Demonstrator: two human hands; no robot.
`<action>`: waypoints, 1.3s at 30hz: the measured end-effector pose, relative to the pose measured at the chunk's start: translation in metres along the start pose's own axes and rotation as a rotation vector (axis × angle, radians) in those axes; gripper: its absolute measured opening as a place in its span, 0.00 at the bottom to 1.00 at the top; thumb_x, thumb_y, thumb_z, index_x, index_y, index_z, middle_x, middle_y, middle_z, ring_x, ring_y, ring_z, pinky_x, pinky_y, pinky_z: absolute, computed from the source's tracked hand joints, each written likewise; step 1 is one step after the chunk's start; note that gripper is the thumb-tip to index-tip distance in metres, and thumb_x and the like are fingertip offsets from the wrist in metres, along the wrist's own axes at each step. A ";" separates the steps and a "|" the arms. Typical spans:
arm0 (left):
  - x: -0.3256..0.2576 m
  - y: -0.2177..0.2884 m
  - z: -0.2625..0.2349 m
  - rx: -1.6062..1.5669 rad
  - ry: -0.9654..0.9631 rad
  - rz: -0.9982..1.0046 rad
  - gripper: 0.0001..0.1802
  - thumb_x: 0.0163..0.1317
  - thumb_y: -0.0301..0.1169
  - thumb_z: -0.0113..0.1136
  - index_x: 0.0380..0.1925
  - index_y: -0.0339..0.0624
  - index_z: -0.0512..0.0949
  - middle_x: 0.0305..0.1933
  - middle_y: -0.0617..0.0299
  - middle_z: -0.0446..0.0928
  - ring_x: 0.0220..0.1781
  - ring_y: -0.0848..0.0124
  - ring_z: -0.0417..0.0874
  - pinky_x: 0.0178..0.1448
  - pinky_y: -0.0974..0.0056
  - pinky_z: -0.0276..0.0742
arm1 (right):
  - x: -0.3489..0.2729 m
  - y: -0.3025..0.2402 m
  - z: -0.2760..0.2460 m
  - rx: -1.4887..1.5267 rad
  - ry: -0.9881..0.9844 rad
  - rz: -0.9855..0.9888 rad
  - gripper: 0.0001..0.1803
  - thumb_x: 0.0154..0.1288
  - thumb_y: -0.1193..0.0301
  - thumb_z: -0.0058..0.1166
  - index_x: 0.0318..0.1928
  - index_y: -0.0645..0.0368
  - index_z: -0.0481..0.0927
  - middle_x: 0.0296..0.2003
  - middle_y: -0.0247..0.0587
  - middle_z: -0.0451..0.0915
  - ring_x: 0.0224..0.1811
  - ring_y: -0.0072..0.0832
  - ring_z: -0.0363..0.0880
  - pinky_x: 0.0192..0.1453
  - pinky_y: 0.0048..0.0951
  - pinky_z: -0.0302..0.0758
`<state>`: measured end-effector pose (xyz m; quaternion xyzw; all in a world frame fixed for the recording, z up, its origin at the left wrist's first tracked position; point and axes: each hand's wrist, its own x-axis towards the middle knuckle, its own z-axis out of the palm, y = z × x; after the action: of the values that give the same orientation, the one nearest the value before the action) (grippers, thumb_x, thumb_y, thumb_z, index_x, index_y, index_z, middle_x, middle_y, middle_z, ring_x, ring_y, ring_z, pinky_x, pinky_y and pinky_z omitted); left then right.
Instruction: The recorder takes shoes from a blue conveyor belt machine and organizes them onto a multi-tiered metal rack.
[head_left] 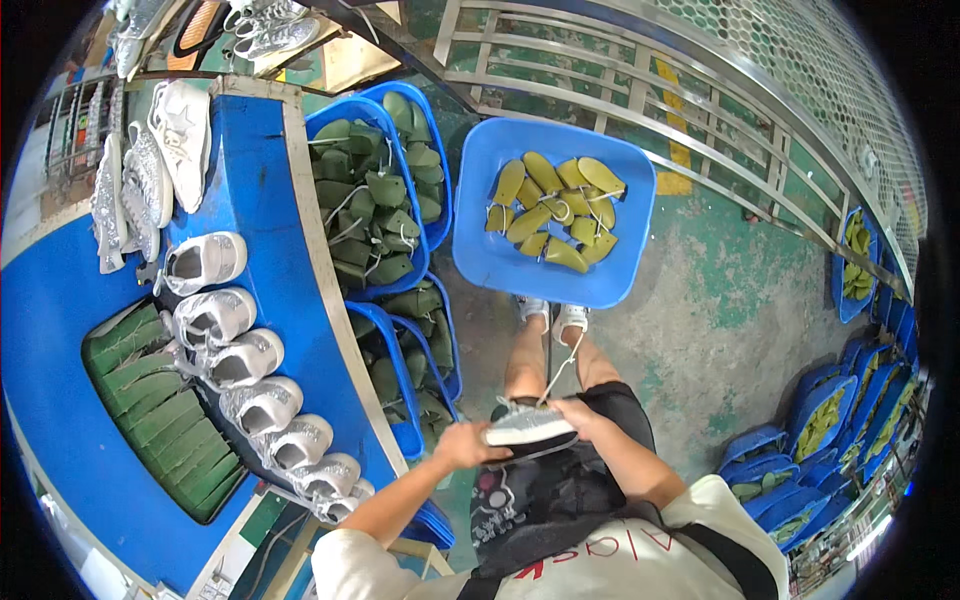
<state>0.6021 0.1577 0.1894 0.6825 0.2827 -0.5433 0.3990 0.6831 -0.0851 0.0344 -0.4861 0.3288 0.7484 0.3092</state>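
In front of my lap, a grey sneaker (530, 430) with a pale sole lies sideways between my two hands. My left hand (465, 445) is closed around one end of it. At the other end my right hand (580, 418) grips it. A white cord (567, 370) rises from the sneaker's upper toward my feet; what it is tied to inside the shoe is hidden. Beyond my feet stands a blue tub (625, 275) with several olive-yellow shoe lasts (555, 210) in it, some with white cords.
A blue-topped table (110, 510) on my left carries a row of grey-and-white sneakers (265, 405) beside an opening with green flaps (160, 410). Blue tubs of dark green lasts (365, 205) stand along it. Metal railings (600, 75) run ahead; more blue tubs (780, 500) crowd the right.
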 end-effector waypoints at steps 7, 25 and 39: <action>-0.039 0.086 -0.029 -0.156 0.066 -0.072 0.39 0.38 0.64 0.67 0.39 0.39 0.83 0.38 0.44 0.82 0.42 0.53 0.84 0.50 0.56 0.77 | -0.055 -0.062 -0.053 0.118 -0.352 -0.027 0.20 0.68 0.58 0.47 0.42 0.65 0.79 0.39 0.46 0.83 0.37 0.31 0.83 0.44 0.31 0.79; -0.296 0.028 0.004 -2.328 1.666 1.228 0.28 0.64 0.45 0.54 0.62 0.48 0.65 0.58 0.56 0.72 0.57 0.62 0.75 0.60 0.53 0.71 | -0.405 -0.098 0.293 -1.684 -0.734 -1.995 0.15 0.42 0.72 0.71 0.24 0.62 0.75 0.58 0.62 0.71 0.59 0.53 0.72 0.61 0.44 0.69; -0.127 -0.209 0.127 -2.274 2.182 -0.804 0.41 0.65 0.48 0.52 0.70 0.41 0.48 0.72 0.48 0.53 0.74 0.57 0.52 0.74 0.56 0.47 | -0.254 -0.354 0.481 -2.503 -0.101 -1.962 0.34 0.48 0.50 0.62 0.55 0.53 0.76 0.68 0.47 0.60 0.68 0.60 0.54 0.69 0.53 0.55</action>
<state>0.3336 0.1649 0.2508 0.0223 -0.7992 -0.5863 -0.1309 0.7930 0.4696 0.3524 0.4123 0.9046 -0.0686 -0.0834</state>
